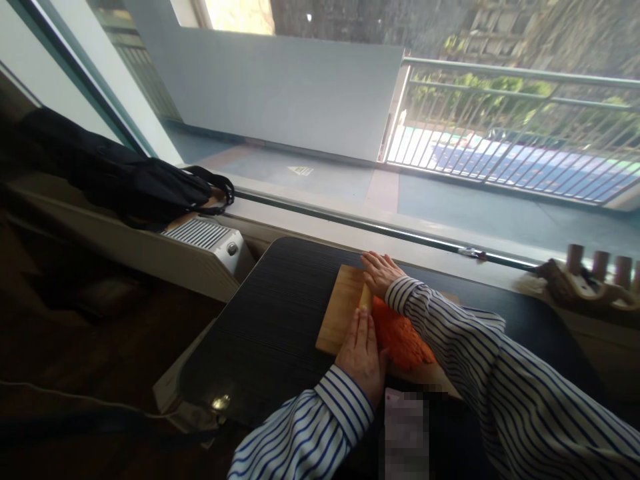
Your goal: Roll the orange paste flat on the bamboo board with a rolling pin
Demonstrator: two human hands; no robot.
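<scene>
A flattened orange sheet, dough or clay, lies on a wooden board. Across its left edge is a light wooden rolling pin, only its middle showing between my hands. My left hand rests on the near end of the pin, with fingers stretched out flat and close together. On the far end lies my right hand, palm down and fingers extended. Both hands press from above rather than wrapping round the pin. My right sleeve covers part of the orange sheet and of the board.
The board is on a dark table beside a large window. A pixelated phone-like item lies at the near edge. A black bag and a white slatted appliance are at left. A wooden holder stands at right.
</scene>
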